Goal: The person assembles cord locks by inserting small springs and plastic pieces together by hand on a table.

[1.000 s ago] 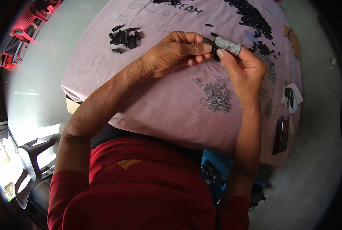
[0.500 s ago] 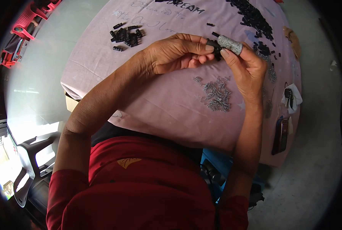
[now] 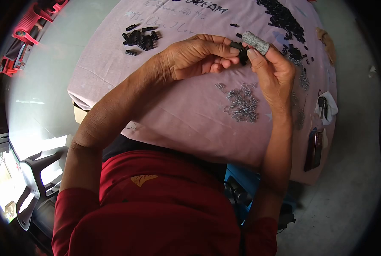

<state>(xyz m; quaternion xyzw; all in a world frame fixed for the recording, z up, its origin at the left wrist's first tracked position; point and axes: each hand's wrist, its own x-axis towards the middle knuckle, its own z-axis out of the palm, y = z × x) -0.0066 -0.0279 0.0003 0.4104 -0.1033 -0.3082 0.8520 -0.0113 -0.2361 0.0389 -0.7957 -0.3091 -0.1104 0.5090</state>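
Observation:
My left hand (image 3: 209,53) pinches a small black part (image 3: 243,54) between thumb and forefinger, above the pink cloth. My right hand (image 3: 270,66) meets it from the right, thumb and forefinger closed at the part's edge; whether it holds a separate small piece is hidden. A grey speckled wrap (image 3: 255,42) covers my right forefinger. Below the hands lies a pile of small metal springs (image 3: 241,104). To the left is a small heap of black pieces (image 3: 140,39), and a larger heap of black parts (image 3: 284,21) spreads at the upper right.
The pink cloth (image 3: 177,115) covers the table. Along its right side are keys on white material (image 3: 325,109), a dark phone (image 3: 313,150) and a brown item (image 3: 325,45). A grey chair (image 3: 39,170) stands at the lower left, with red plastic chairs (image 3: 27,25) farther back.
The wrapped right forefinger has lifted and tilted slightly beside the black part. My left hand keeps its pinch with only a small shift.

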